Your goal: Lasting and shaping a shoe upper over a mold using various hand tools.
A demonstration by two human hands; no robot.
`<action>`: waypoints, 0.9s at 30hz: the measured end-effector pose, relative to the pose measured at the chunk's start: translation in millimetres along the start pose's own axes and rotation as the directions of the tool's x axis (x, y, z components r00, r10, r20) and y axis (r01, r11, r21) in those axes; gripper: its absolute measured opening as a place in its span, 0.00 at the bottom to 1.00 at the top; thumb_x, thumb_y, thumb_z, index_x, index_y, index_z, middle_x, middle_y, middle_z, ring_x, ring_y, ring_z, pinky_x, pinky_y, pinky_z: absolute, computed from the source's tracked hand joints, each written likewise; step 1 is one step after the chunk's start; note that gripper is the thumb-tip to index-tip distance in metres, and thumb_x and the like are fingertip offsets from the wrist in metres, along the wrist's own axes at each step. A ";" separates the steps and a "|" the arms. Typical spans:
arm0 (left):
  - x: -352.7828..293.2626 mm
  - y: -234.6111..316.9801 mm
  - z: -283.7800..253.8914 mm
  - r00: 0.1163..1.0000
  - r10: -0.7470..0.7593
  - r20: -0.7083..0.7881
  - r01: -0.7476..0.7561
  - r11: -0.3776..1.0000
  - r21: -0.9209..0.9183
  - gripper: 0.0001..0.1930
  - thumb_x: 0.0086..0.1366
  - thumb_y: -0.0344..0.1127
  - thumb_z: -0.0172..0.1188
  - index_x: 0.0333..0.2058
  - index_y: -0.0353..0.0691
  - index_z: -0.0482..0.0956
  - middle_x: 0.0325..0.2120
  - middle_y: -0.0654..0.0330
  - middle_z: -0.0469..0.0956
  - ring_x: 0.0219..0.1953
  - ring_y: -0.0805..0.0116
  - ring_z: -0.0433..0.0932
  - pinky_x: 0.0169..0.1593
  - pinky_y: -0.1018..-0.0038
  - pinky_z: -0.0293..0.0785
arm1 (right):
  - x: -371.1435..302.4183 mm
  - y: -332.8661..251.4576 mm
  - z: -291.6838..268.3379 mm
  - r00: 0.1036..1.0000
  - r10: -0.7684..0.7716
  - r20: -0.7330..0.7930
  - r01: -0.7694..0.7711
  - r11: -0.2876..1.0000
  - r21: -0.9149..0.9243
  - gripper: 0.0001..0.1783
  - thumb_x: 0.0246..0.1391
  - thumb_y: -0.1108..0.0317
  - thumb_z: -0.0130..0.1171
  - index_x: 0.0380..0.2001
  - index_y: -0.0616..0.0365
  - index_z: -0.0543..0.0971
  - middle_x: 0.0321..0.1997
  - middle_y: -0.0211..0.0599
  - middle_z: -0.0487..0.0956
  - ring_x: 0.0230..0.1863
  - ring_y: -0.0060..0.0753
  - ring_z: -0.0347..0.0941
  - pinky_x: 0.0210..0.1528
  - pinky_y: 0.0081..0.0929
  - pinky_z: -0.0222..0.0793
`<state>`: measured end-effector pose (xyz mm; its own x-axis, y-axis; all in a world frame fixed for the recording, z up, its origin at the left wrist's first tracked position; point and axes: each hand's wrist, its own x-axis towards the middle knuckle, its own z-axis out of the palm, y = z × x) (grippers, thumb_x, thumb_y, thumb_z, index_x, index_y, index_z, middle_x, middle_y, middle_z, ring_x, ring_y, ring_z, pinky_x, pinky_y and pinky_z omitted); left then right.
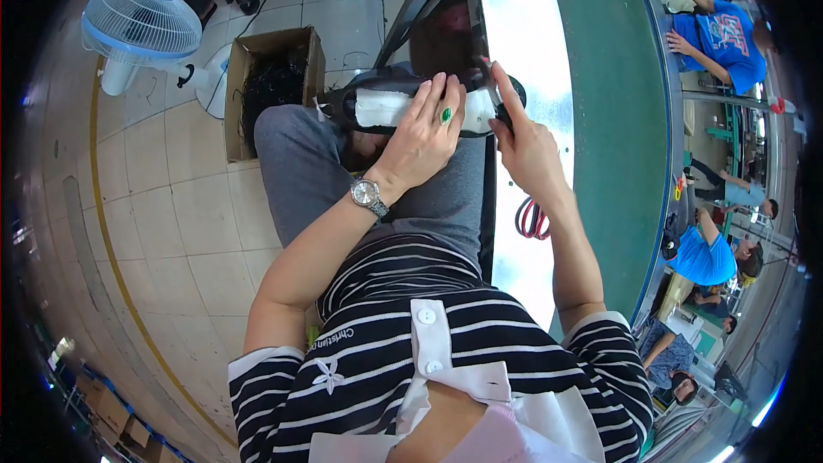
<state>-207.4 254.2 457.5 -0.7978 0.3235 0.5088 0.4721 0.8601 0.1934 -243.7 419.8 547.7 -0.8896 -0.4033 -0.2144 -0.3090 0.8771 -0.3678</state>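
The green conveyor belt (613,120) and its shiny metal tabletop edge (531,60) run along the person's right; the work itself sits on the lap in grey trousers (300,171). There a black shoe (403,86) stuffed with white paper (381,107) lies across the knees. The left hand (424,133), wearing a green ring and a wristwatch (369,195), presses flat over the shoe with its fingers spread, pinning it. The right hand (523,150) is closed on a small dark tool at the shoe's end, index finger stretched along it. Judging from this, steady downward pressure from the left hand and short, controlled tool strokes would serve best. Red-handled scissors (531,219) lie nearby.
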 end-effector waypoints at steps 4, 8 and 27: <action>1.9 0.2 3.9 0.997 -0.023 -0.071 0.020 0.999 -0.048 0.21 0.58 0.30 0.51 0.49 0.22 0.73 0.49 0.42 0.71 0.58 0.43 0.69 0.64 0.56 0.62 | -7.0 -13.9 -6.0 0.982 -0.007 -0.188 0.024 0.996 0.087 0.42 0.58 0.74 0.51 0.71 0.39 0.46 0.21 0.52 0.78 0.20 0.52 0.76 0.25 0.44 0.70; 0.0 0.0 1.9 0.998 0.022 -0.062 -0.023 1.000 -0.006 0.20 0.58 0.29 0.52 0.47 0.22 0.74 0.49 0.42 0.71 0.58 0.43 0.69 0.64 0.56 0.62 | -0.9 -9.6 11.8 0.999 0.004 -0.036 -0.009 0.991 -0.137 0.43 0.58 0.74 0.52 0.71 0.39 0.44 0.19 0.50 0.78 0.21 0.49 0.77 0.25 0.42 0.71; 13.5 -9.0 -22.1 0.981 -0.194 -0.025 0.193 0.981 -0.033 0.24 0.52 0.29 0.59 0.48 0.23 0.71 0.48 0.44 0.70 0.55 0.47 0.69 0.64 0.59 0.61 | 0.9 -29.7 12.3 0.998 -0.028 -0.061 0.013 0.975 -0.222 0.44 0.57 0.75 0.52 0.71 0.42 0.45 0.17 0.48 0.77 0.18 0.49 0.76 0.23 0.42 0.70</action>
<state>-214.1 242.1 481.1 -0.8645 0.1407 0.4825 0.3212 0.8930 0.3152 -231.2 390.2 547.3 -0.8996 -0.4108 -0.1486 -0.3879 0.9076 -0.1607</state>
